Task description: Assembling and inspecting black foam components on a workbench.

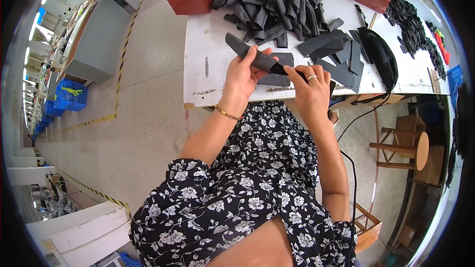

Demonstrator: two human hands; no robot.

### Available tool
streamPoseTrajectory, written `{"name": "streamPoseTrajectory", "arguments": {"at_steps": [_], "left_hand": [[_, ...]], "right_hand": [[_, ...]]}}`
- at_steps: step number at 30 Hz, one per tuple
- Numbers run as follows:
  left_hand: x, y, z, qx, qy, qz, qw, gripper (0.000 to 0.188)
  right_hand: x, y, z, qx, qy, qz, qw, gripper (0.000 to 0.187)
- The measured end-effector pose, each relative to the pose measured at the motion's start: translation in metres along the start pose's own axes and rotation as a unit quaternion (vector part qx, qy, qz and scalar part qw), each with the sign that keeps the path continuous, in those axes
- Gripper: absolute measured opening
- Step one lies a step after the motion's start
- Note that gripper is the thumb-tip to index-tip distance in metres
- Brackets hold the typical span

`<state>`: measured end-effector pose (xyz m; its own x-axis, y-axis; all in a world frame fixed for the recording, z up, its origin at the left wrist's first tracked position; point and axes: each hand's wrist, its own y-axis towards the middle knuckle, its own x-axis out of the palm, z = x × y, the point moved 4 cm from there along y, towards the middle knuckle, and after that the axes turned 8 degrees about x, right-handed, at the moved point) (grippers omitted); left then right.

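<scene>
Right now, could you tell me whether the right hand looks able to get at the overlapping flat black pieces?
Probably yes: the flat black pieces lie on the white table near the right hand, nothing visible blocking the way, though it is busy at one end of a rolled black piece.

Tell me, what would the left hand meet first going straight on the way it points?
Probably the heap of black rolls, though the left hand might pass above it; depth is unclear.
</scene>
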<state>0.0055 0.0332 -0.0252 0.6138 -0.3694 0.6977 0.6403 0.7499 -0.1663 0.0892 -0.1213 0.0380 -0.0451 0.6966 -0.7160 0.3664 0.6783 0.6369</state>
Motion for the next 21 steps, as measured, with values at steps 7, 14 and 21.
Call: {"name": "streamPoseTrajectory", "arguments": {"at_steps": [7, 14, 21], "left_hand": [[0.024, -0.019, 0.007, 0.138, 0.018, -0.008, 0.99, 0.032], [0.039, -0.021, 0.006, 0.164, -0.098, -0.16, 0.968, 0.039], [0.04, -0.024, -0.018, 0.136, -0.057, -0.211, 0.966, 0.026]], "right_hand": [[0.004, 0.002, -0.01, -0.001, -0.01, 0.023, 1.0, 0.046], [0.008, 0.0, -0.026, 0.018, 0.093, 0.004, 0.995, 0.06], [0.018, -0.014, -0.013, 0.04, 0.153, -0.036, 0.987, 0.045]]}}
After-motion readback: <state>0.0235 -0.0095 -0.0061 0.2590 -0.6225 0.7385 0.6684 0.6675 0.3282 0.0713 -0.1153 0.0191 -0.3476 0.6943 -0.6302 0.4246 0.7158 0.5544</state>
